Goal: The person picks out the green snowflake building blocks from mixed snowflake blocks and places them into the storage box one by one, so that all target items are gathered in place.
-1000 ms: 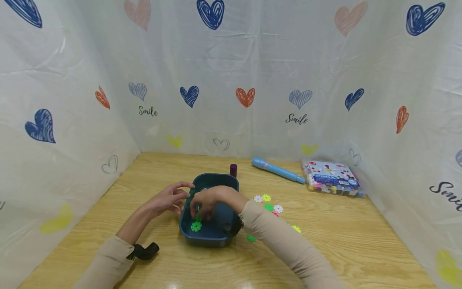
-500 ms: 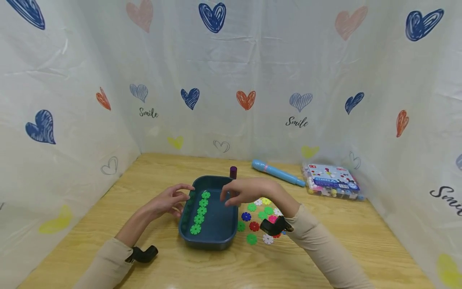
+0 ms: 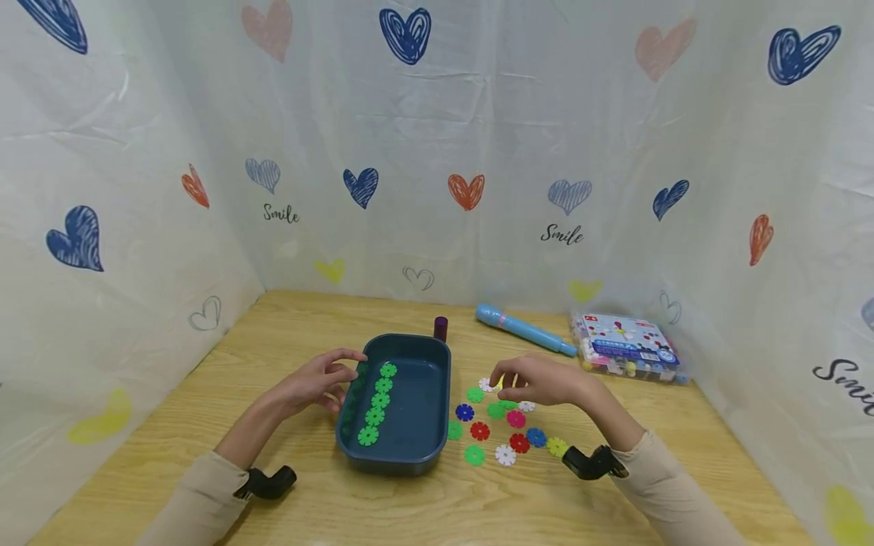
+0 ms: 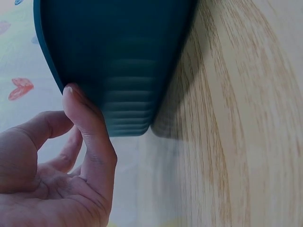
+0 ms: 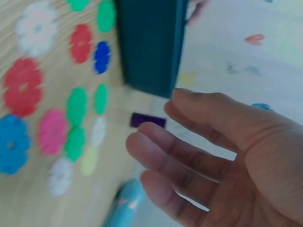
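Observation:
A dark blue plastic tray (image 3: 416, 409) sits on the wooden table in the head view. Along its left side lies a row of several green snowflake discs (image 3: 374, 416), edge to edge. My left hand (image 3: 314, 387) is at the tray's left side; in the left wrist view a fingertip of the left hand (image 4: 90, 156) touches the rim (image 4: 45, 52), the other fingers loosely bent. My right hand (image 3: 546, 379) hovers over the loose discs at the tray's right, among them a pink disc (image 3: 516, 418) and a blue disc (image 3: 465, 412). Nothing shows between its relaxed fingers (image 5: 161, 151).
Behind the tray's back right corner stands a dark purple cylinder (image 3: 440, 328). A light blue tube (image 3: 526, 330) lies farther back, beside a clear plastic case (image 3: 628, 347) of small parts. A white heart-printed curtain (image 3: 437, 250) encloses the table (image 3: 307, 485).
My right hand has come up out of the tray and moved right, over the loose discs, uncovering the green row. The left hand has stayed at the tray's left side.

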Available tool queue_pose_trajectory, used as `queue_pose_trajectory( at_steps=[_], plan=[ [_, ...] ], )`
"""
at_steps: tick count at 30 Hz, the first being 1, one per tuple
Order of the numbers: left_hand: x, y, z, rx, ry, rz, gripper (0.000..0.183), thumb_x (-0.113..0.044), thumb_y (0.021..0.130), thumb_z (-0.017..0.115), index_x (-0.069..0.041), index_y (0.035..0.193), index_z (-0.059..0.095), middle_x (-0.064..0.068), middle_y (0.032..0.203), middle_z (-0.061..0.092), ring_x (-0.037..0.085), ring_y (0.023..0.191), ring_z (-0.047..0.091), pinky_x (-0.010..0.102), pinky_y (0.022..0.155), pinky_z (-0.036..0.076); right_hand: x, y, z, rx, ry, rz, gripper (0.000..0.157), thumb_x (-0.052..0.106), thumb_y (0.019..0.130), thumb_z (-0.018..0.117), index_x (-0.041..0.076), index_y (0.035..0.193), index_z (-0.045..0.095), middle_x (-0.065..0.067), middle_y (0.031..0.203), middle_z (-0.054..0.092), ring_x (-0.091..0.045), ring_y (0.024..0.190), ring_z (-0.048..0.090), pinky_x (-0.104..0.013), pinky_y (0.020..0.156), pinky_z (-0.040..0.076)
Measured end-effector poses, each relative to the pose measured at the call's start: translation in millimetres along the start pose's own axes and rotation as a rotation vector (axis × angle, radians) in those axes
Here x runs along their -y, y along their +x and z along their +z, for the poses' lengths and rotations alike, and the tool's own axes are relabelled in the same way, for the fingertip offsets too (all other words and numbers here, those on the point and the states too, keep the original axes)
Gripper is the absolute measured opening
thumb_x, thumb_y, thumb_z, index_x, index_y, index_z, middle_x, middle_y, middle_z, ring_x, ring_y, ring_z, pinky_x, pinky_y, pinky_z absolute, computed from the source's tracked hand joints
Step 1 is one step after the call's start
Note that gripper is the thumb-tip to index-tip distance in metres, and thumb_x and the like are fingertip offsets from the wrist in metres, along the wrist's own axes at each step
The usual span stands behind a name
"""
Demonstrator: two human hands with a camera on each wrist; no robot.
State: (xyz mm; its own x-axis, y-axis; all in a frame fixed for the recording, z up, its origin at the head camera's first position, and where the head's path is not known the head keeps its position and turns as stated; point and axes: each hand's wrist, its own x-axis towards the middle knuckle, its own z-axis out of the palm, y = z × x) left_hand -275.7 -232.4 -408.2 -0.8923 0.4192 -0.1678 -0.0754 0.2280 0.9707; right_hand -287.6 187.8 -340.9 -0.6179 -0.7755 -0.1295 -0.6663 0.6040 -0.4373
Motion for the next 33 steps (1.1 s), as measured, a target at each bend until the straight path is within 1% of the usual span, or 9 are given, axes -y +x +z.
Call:
queue_pose_trajectory(
  at_steps=[3, 8, 10, 15, 19, 23, 25, 30, 33],
  plan=[
    [0.0, -0.4, 0.5, -0.001, 0.001, 0.0, 0.054, -0.022, 0.101, 0.055, -0.007, 0.148, 0.034, 0.007, 0.096, 0.057, 0.011, 0.062, 0.061, 0.026, 0.057, 0.056, -19, -7, 12.5, -0.044, -0.028, -0.002, 0.019, 0.015, 0.098, 0.059, 0.007, 0.115, 0.065, -0.004, 0.099, 0.07, -0.012, 0.085, 0.067, -0.024, 0.076, 0.055],
    [-0.4, 0.4, 0.2, -0.002, 0.001, 0.001, 0.054, -0.023, 0.101, 0.056, -0.007, 0.148, 0.033, 0.006, 0.096, 0.056, 0.012, 0.062, 0.061, 0.026, 0.057, 0.055, -41, -13, 29.2, -0.105, -0.052, -0.017, 0.021, 0.009, 0.095, 0.062, 0.002, 0.115, 0.064, -0.013, 0.106, 0.069, -0.02, 0.086, 0.069, -0.034, 0.078, 0.058],
    [-1.4, 1.2, -0.4, 0.0, 0.002, 0.005, 0.054, -0.022, 0.101, 0.055, -0.007, 0.148, 0.033, 0.005, 0.095, 0.056, 0.012, 0.062, 0.061, 0.026, 0.057, 0.055, -46, -14, 32.7, -0.127, -0.061, -0.02, 0.023, 0.01, 0.094, 0.064, 0.002, 0.116, 0.064, -0.015, 0.108, 0.067, -0.02, 0.085, 0.068, -0.036, 0.078, 0.058],
    [-2.1, 1.7, -1.3, 0.004, 0.002, 0.004, 0.053, -0.022, 0.101, 0.055, -0.007, 0.148, 0.034, 0.006, 0.095, 0.056, 0.012, 0.062, 0.061, 0.026, 0.058, 0.055, -54, -12, 36.1, -0.168, -0.099, -0.02, 0.026, 0.012, 0.092, 0.068, 0.003, 0.116, 0.064, -0.013, 0.106, 0.066, -0.015, 0.08, 0.062, -0.028, 0.072, 0.054],
    [-0.1, 0.4, -0.7, -0.006, -0.002, -0.01, 0.05, -0.019, 0.102, 0.052, -0.008, 0.148, 0.034, 0.006, 0.097, 0.057, 0.012, 0.062, 0.061, 0.026, 0.058, 0.055, -59, -7, 40.0, -0.169, -0.123, -0.025, 0.025, 0.013, 0.092, 0.068, 0.005, 0.115, 0.065, -0.011, 0.107, 0.067, -0.018, 0.084, 0.063, -0.025, 0.071, 0.052],
    [0.6, -0.7, 0.8, -0.011, -0.009, -0.018, 0.051, -0.019, 0.102, 0.053, -0.009, 0.148, 0.035, 0.005, 0.095, 0.056, 0.012, 0.062, 0.061, 0.027, 0.058, 0.055, -61, -2, 44.1, -0.155, -0.122, -0.008, 0.025, 0.014, 0.093, 0.067, 0.007, 0.116, 0.066, -0.01, 0.107, 0.067, -0.02, 0.086, 0.063, -0.025, 0.073, 0.052],
    [0.6, -1.0, 0.7, -0.006, -0.005, -0.013, 0.053, -0.02, 0.101, 0.054, -0.009, 0.148, 0.034, 0.004, 0.095, 0.056, 0.012, 0.062, 0.061, 0.027, 0.058, 0.055, -61, 0, 45.4, -0.147, -0.118, 0.006, 0.025, 0.014, 0.093, 0.066, 0.007, 0.118, 0.066, -0.009, 0.105, 0.066, -0.02, 0.087, 0.063, -0.025, 0.073, 0.052],
    [0.2, -1.6, 0.8, 0.001, -0.005, 0.0, 0.055, -0.022, 0.101, 0.056, -0.007, 0.148, 0.033, 0.005, 0.094, 0.056, 0.011, 0.062, 0.061, 0.027, 0.058, 0.056, -60, 4, 47.1, -0.133, -0.121, 0.006, 0.024, 0.011, 0.093, 0.065, 0.006, 0.116, 0.068, -0.009, 0.101, 0.065, -0.023, 0.09, 0.062, -0.027, 0.073, 0.05],
    [-0.1, -2.2, 1.2, -0.002, -0.01, 0.0, 0.056, -0.023, 0.1, 0.057, -0.007, 0.148, 0.033, 0.004, 0.094, 0.056, 0.011, 0.062, 0.061, 0.027, 0.057, 0.056, -60, 5, 46.9, -0.127, -0.124, 0.011, 0.022, 0.01, 0.093, 0.065, 0.006, 0.114, 0.069, -0.007, 0.099, 0.065, -0.021, 0.088, 0.061, -0.027, 0.074, 0.05]
  ],
)
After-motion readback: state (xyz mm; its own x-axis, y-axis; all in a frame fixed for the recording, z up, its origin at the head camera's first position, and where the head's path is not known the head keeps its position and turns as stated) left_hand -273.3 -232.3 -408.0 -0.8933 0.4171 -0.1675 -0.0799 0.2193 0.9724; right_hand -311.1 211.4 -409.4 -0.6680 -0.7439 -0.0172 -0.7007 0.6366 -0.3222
